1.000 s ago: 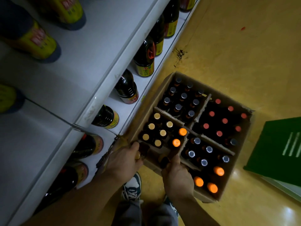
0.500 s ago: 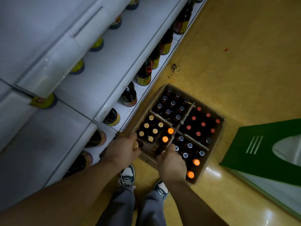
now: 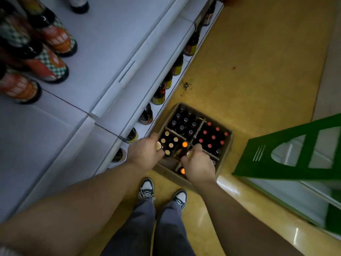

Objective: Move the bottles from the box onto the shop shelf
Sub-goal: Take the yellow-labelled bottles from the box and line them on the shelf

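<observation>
Cardboard box [image 3: 228,145] on floor [image 3: 258,71], just beside shelf [image 3: 140,58]; green stand [image 3: 276,159] near on right. Left hand [image 3: 145,154] fingers gripping gold-capped bottle [image 3: 158,145]; right hand [image 3: 200,165] fingers gripping second bottle [image 3: 189,153]. Bodies hidden.

1. Box [image 3: 166,171]: open brown cardboard, divided into compartments, on the floor just beside the white shop shelf [image 3: 110,52].
2. Bottles [image 3: 184,124]: dark, upright; caps gold, silver, red, orange.
3. Two gold-capped bottles [image 3: 158,145] gripped near the cap: one in left hand [image 3: 145,154], one in right hand [image 3: 200,166].
</observation>
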Motion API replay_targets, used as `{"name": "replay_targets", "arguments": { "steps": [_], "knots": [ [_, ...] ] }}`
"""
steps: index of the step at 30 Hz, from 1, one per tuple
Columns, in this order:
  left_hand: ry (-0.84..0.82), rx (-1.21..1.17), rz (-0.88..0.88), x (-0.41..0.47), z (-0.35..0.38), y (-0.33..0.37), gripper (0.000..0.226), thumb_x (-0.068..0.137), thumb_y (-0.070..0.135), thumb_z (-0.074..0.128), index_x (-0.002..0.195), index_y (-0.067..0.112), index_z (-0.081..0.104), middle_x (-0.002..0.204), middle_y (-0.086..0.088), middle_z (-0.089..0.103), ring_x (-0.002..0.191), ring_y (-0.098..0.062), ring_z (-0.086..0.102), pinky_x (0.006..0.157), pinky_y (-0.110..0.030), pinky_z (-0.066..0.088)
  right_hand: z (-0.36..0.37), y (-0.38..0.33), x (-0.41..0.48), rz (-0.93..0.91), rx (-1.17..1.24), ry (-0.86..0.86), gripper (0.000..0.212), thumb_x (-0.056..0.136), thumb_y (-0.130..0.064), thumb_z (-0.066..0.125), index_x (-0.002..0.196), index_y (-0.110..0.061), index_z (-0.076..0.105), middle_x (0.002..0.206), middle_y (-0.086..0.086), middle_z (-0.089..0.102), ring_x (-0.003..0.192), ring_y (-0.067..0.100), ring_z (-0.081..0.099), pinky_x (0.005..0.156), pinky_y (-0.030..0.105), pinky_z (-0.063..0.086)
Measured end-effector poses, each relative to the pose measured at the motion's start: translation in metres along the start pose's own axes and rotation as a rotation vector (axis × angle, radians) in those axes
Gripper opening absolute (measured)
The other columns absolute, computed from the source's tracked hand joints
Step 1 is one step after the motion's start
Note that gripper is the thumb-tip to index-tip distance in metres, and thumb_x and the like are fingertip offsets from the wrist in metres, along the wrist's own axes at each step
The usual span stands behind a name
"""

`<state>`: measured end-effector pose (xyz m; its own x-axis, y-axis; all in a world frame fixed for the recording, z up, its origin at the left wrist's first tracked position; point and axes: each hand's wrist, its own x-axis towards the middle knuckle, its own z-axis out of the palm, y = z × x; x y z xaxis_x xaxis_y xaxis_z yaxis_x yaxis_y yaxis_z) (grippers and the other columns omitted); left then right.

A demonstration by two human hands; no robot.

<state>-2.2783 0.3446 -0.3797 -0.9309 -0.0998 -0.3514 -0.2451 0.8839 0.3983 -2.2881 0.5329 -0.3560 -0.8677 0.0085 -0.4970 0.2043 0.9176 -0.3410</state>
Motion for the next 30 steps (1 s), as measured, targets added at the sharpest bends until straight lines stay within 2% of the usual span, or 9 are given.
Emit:
{"name": "replay_targets", "arguments": {
  "steps": [5, 9, 13, 20, 26, 30],
  "knots": [
    [0.034, 0.027, 0.024, -0.022, -0.045, 0.025, 0.028, 0.091, 0.043, 0.061, 0.104, 0.02, 0.05, 0.093, -0.004, 0.068, 0.088, -0.03, 0.065, 0.066, -0.035, 0.046, -0.036, -0.016, -0.036, 0.017, -0.013, 0.072, 0.034, 0.097, -0.034, 0.059, 0.122, -0.015, 0.046, 0.107, 0.012, 0.068, 0.098, 0.037, 0.067, 0.072, 0.039, 0.049],
    [0.057, 0.016, 0.032, -0.034, -0.07, 0.035, 0.026, 0.092, 0.043, 0.061, 0.105, 0.021, 0.053, 0.094, -0.001, 0.066, 0.091, -0.028, 0.065, 0.068, -0.035, 0.044, -0.054, -0.024, -0.054, 0.015, -0.015, 0.096, 0.032, 0.098, -0.038, 0.058, 0.122, -0.019, 0.047, 0.102, 0.006, 0.068, 0.095, 0.032, 0.068, 0.077, 0.042, 0.057],
    [0.093, -0.004, 0.043, -0.041, -0.09, 0.041, 0.025, 0.093, 0.045, 0.061, 0.102, 0.024, 0.05, 0.087, 0.005, 0.059, 0.081, -0.022, 0.06, 0.067, -0.035, 0.046, -0.073, -0.032, -0.062, -0.014, -0.012, 0.137, 0.034, 0.098, -0.041, 0.058, 0.124, -0.021, 0.048, 0.098, 0.001, 0.068, 0.09, 0.028, 0.069, 0.074, 0.043, 0.058],
    [0.168, -0.039, 0.05, -0.052, -0.119, 0.054, 0.026, 0.09, 0.045, 0.063, 0.099, 0.024, 0.05, 0.085, 0.006, 0.06, 0.077, -0.019, 0.056, 0.063, -0.032, 0.041, -0.108, -0.043, -0.074, -0.107, -0.021, 0.18, 0.025, 0.096, -0.04, 0.06, 0.11, -0.023, 0.049, 0.089, -0.001, 0.065, 0.08, 0.026, 0.066, 0.07, 0.043, 0.058],
    [0.254, -0.094, -0.026, -0.061, -0.139, 0.065, 0.029, 0.083, 0.048, 0.065, 0.097, 0.025, 0.054, 0.082, 0.007, 0.062, 0.079, -0.022, 0.061, 0.063, -0.032, 0.047, -0.141, -0.048, -0.08, -0.209, -0.017, 0.216, 0.026, 0.094, -0.043, 0.061, 0.112, -0.026, 0.053, 0.084, -0.006, 0.063, 0.078, 0.021, 0.065, 0.067, 0.037, 0.055],
    [0.311, -0.16, -0.098, -0.073, -0.151, 0.08, 0.026, 0.078, 0.047, 0.066, 0.089, 0.028, 0.051, 0.076, 0.008, 0.06, 0.075, -0.022, 0.062, 0.063, -0.034, 0.053, -0.164, -0.049, -0.083, -0.291, 0.0, 0.196, 0.027, 0.094, -0.044, 0.061, 0.112, -0.026, 0.051, 0.093, -0.001, 0.067, 0.086, 0.026, 0.065, 0.071, 0.039, 0.054]
  ]
}}
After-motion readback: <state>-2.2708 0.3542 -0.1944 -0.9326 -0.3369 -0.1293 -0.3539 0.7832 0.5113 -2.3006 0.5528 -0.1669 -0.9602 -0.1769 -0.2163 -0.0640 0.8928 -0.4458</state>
